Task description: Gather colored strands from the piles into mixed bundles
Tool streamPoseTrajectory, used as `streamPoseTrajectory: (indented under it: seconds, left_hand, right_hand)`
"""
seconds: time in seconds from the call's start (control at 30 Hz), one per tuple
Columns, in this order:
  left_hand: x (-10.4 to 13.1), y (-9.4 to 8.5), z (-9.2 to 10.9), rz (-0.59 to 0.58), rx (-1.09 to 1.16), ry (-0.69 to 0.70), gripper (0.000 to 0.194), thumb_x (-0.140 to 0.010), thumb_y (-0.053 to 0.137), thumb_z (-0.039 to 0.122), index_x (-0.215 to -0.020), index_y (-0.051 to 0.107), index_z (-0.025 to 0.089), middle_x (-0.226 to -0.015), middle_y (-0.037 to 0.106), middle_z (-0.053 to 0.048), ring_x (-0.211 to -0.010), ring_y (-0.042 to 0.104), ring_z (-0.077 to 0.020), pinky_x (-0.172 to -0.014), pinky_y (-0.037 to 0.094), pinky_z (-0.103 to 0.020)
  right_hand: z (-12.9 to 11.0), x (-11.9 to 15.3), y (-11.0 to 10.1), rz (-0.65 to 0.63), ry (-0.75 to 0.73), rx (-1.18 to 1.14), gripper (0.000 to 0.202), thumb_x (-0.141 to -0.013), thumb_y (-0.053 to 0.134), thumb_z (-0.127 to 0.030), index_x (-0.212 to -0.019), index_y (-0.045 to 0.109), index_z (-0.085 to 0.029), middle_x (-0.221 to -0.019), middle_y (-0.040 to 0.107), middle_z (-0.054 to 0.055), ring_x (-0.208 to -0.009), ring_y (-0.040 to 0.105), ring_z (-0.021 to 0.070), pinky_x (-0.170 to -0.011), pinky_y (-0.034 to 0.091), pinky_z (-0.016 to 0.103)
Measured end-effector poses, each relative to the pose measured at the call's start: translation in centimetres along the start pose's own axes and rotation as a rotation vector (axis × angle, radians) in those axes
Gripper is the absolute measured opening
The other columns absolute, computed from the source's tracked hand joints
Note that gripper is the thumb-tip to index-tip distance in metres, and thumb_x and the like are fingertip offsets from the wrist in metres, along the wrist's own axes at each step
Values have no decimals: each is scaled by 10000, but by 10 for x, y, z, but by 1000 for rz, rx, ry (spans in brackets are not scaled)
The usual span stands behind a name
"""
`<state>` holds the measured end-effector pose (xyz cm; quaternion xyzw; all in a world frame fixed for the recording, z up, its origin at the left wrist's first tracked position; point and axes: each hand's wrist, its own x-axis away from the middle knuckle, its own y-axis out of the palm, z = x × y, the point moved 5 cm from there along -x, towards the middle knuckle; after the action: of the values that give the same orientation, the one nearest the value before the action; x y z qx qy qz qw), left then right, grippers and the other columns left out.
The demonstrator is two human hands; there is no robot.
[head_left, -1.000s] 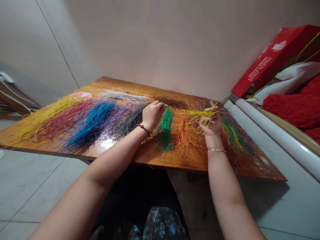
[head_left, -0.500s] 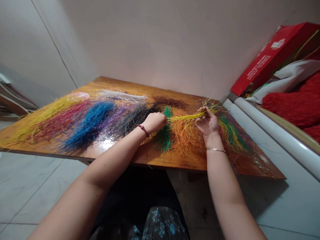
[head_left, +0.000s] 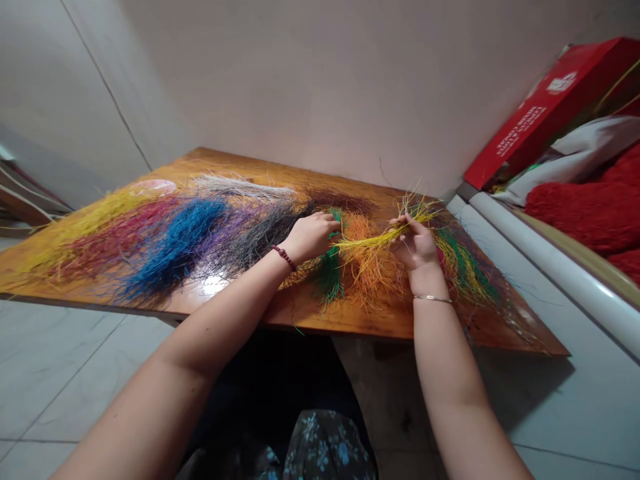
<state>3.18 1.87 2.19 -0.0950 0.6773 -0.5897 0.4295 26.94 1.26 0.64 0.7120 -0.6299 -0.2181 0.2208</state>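
Observation:
A bundle of yellow strands point(head_left: 373, 244) stretches sideways above the table, its loose ends pointing left. My right hand point(head_left: 416, 243) pinches it near its right end, where yellow and green tips fan out past the fingers. My left hand point(head_left: 314, 235) hovers just left of the loose yellow ends, fingers loosened and holding nothing that I can see. Beneath and beside it lies a green bundle point(head_left: 332, 277). Orange strands point(head_left: 367, 283) spread under the yellow ones. Right of my right hand rests a mixed green and yellow bundle point(head_left: 467, 267).
The wooden table point(head_left: 285, 317) also carries blue strands point(head_left: 175, 247), red strands point(head_left: 120, 237), dark grey strands point(head_left: 267, 233) and white strands point(head_left: 243, 187). A wall stands behind it. At the right are a red box point(head_left: 540, 113) and a red fluffy pile point(head_left: 585, 200).
My left hand has opened from a closed grip at the yellow ends and lifted slightly. The right hand keeps its hold with little movement.

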Motion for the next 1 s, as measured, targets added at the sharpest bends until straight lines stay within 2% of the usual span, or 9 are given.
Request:
streamPoseTrajectory:
  seconds: [0.1,0.23,0.43,0.57,0.73,0.9,1.0]
  left_hand:
    - [-1,-2,-1,75,-1,-29,324,-972,418,357,-980,706,208,-961,676,-70,-948,600,-216,-725,461,-291]
    - [-1,-3,-1,96,-15,-34,334,-986,406,348,-968,706,203,-949,682,-69,-951,605,-205,-729,454,-282]
    - [-1,-3,0,112,-15,-35,332,-990,407,352,-974,705,206,-943,691,-66,-940,617,-205,-725,455,-284]
    - [-2,-2,0,150,47,-38,311,-989,425,357,-1011,701,215,-952,702,-57,-942,626,-195,-746,454,-278]
    - [-2,-3,-2,227,215,-72,274,-977,464,346,-1043,702,229,-1012,714,-38,-895,633,-166,-721,439,-256]
    - [-7,2,-7,238,564,-127,269,-946,525,352,-1044,717,191,-945,727,-50,-736,600,-124,-689,431,-239]
    - [-13,10,-11,233,838,-144,290,-913,577,373,-1025,721,149,-896,722,-65,-705,586,-119,-669,438,-239]
  right_hand:
    - [-2,3,10,-118,-6,39,196,-861,631,-227,-724,496,-192,-718,573,-36,-442,454,34,-422,448,145]
    - [-2,6,19,-151,20,95,288,-872,557,-199,-668,353,-198,-642,383,-43,-409,253,60,-416,391,177]
    - [4,6,23,-181,50,229,338,-883,518,-250,-641,286,-203,-614,225,-31,-493,221,117,-489,359,215]
    - [11,12,31,-243,58,333,347,-909,484,-264,-608,324,-195,-595,226,-20,-524,213,132,-541,339,237]
    - [19,23,35,-376,102,523,430,-946,451,-364,-562,357,-194,-567,253,-8,-526,191,140,-533,263,277]
    - [31,24,36,-527,195,696,429,-923,523,-405,-565,412,-195,-579,333,3,-539,259,137,-571,277,299]
    - [40,23,39,-554,272,751,432,-919,559,-429,-583,439,-185,-605,366,3,-550,292,126,-570,271,294]
